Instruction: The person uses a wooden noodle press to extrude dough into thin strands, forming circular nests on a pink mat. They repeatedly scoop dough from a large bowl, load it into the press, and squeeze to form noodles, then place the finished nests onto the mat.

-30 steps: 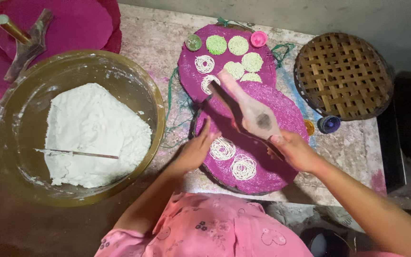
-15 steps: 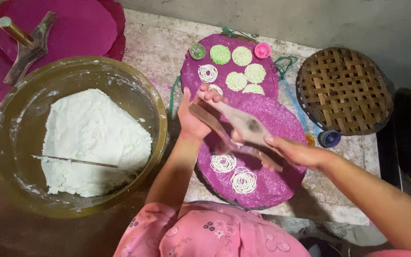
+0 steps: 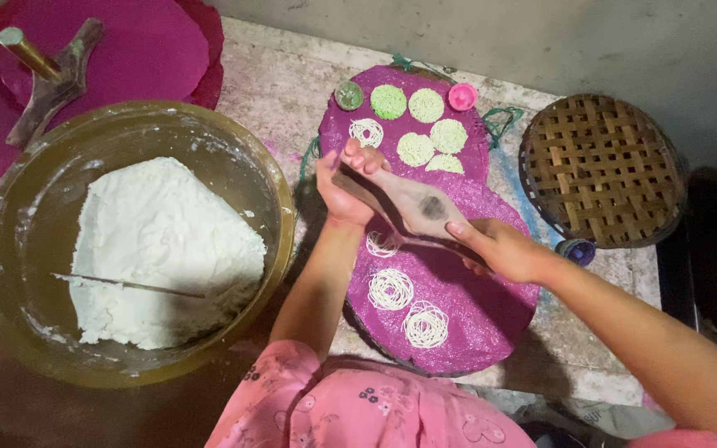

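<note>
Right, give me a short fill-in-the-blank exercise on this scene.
1. Both hands, left hand and right hand, hold a ____ press over the purple mat.
2. The big bowl holds a mass of ____ dough.
3. The woven basket lid lies to the ____ of the mats.

Missing words: wooden; white; right

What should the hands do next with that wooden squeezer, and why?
Probably slide the wooden press, held by the left hand and right hand, to a bare spot on the purple mat, since a noodle coil already lies beneath it.
</note>
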Demonstrator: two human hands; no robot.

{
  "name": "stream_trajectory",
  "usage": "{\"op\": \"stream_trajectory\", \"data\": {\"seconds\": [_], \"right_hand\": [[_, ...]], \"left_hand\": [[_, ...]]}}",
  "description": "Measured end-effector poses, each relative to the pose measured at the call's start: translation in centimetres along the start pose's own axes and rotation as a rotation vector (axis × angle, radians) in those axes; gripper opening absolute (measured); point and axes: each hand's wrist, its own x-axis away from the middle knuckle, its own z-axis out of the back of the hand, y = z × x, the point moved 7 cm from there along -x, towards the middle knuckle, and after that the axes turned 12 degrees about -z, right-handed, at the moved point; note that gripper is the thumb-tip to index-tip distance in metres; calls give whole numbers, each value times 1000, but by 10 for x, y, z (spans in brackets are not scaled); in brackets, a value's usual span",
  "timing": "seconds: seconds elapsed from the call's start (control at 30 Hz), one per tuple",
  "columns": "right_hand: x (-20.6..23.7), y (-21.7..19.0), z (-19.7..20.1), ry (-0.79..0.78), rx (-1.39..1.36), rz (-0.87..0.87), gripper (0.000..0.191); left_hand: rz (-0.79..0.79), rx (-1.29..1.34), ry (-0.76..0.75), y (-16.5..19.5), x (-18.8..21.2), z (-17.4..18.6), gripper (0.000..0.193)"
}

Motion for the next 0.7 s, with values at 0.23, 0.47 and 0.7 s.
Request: {"op": "stream_trajectory", "data": {"seconds": [0.23,0.47,0.7], "right_hand": [[-2,-4,-20,-45,-136,25,80],[-2,4,14,93,-96,22,75],[-12,10,4,23,-282,123,68]], "left_hand": [[21,-41,-1,20,-2,-3,34],[-24,-2,14,-8,-14,-16,32],[340,-773,323,2,11,11,62]]}}
